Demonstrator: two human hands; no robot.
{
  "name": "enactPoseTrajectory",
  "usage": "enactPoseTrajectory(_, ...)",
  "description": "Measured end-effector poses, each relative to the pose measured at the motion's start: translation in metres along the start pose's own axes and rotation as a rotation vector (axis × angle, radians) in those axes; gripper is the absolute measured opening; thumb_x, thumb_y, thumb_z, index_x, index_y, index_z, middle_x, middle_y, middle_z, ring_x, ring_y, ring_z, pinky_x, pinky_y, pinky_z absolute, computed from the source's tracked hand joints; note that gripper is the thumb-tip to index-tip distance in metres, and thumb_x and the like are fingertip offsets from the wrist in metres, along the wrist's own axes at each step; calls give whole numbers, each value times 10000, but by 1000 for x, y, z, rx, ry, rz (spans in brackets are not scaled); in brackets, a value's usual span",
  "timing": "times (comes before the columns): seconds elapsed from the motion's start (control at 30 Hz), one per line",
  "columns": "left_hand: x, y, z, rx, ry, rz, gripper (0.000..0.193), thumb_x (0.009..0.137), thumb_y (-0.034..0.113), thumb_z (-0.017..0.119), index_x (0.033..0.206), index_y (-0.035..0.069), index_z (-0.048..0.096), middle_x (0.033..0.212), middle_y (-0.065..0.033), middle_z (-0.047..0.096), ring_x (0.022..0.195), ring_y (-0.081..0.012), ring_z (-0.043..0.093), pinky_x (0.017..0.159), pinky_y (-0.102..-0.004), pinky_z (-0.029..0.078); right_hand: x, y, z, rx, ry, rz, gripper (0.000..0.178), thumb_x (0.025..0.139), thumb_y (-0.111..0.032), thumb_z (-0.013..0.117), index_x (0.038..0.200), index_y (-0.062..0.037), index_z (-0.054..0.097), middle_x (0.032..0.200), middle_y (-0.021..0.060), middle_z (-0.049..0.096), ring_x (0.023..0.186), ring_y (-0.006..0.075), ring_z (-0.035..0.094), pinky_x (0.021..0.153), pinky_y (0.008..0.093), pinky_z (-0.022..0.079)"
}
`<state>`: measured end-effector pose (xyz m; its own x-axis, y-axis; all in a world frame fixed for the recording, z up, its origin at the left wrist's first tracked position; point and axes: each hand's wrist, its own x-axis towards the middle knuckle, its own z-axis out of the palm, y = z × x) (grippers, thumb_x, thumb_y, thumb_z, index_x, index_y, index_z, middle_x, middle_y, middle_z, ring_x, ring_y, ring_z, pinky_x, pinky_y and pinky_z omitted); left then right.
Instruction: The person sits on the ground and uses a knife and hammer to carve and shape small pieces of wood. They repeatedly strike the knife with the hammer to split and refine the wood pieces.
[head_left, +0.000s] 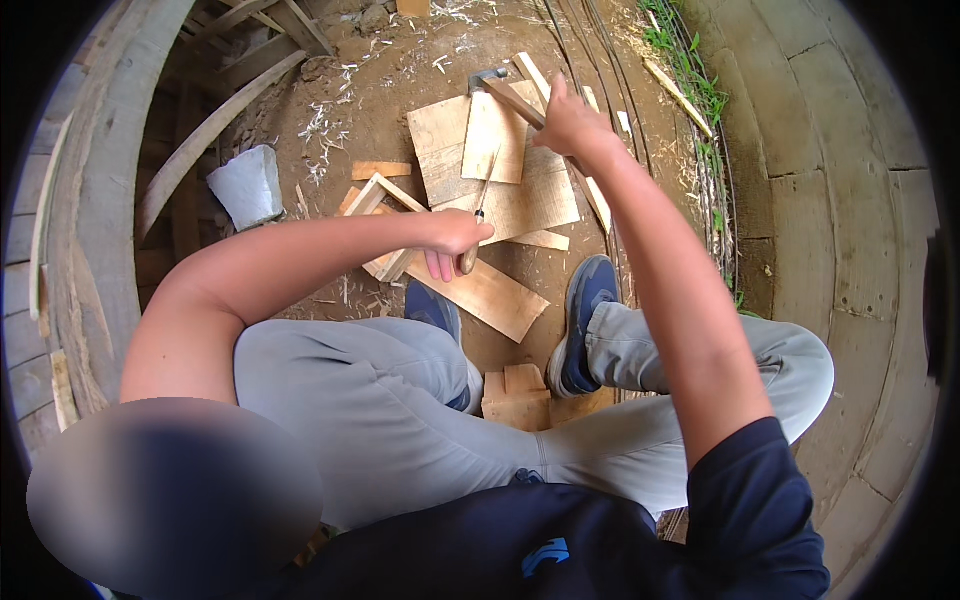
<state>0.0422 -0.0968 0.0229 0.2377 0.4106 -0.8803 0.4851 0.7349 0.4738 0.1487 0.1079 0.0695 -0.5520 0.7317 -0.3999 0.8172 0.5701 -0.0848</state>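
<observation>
On the dirt ground [268, 120], a wide board [445, 165] is laid, topped by a smaller board [484, 138] near its far edge. A hammer [513, 103] is clamped in the right hand [572, 122], its head over the smaller board's far left corner. Near the wide board's near left corner, a thin-bladed tool [469, 260] is gripped by the left hand [456, 233], blade pointed away. The two hands are held apart.
</observation>
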Motion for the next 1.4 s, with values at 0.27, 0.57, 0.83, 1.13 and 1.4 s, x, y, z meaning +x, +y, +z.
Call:
enactPoseTrajectory(0.27, -2, -3, 10, -60, 82, 11, 540, 1006, 363, 325, 1068, -135, 523, 907, -270, 685, 698, -356, 751, 553, -436, 644, 7, 23, 28, 380, -112, -28, 424, 990, -245, 540, 1301, 43, 559, 1100, 243, 693, 982, 300, 704, 879, 438, 560)
enactPoseTrajectory(0.57, -2, 4, 17, -136, 115, 48, 571, 1036, 375, 312, 970, -143, 542, 811, -246, 669, 635, -323, 737, 522, -403, 638, -20, 75, -36, 294, -165, -215, 346, 1029, -257, 576, 1181, 52, 613, 931, 144, 671, 748, 182, 627, 715, 372, 555)
enactPoseTrajectory(0.83, -8, 6, 8, -163, 80, 15, 528, 1044, 373, 318, 1003, -112, 523, 775, -216, 680, 630, -298, 737, 495, -388, 619, 31, 78, -11, 157, -229, -336, 464, 876, -422, 784, 987, -9, 605, 826, 87, 605, 709, 197, 560, 732, 343, 545)
enactPoseTrajectory(1.13, -11, -49, 1, -376, 312, 245, 295, 1061, 263, 322, 1138, 3, 437, 657, -91, 573, 490, -176, 575, 451, -315, 487, 108, 24, 49, 175, 119, -551, 735, 580, -555, 928, 982, -5, 652, 1136, 133, 583, 1157, 302, 512, 1031, 446, 441)
enactPoseTrajectory(1.4, -9, -54, 7, -242, 449, 319, 276, 1043, 232, 356, 1083, -19, 465, 607, -87, 541, 499, -202, 553, 534, -376, 483, 93, 19, 60, 299, 135, -548, 565, 700, -405, 926, 958, -3, 624, 964, 144, 621, 893, 276, 614, 834, 436, 519)
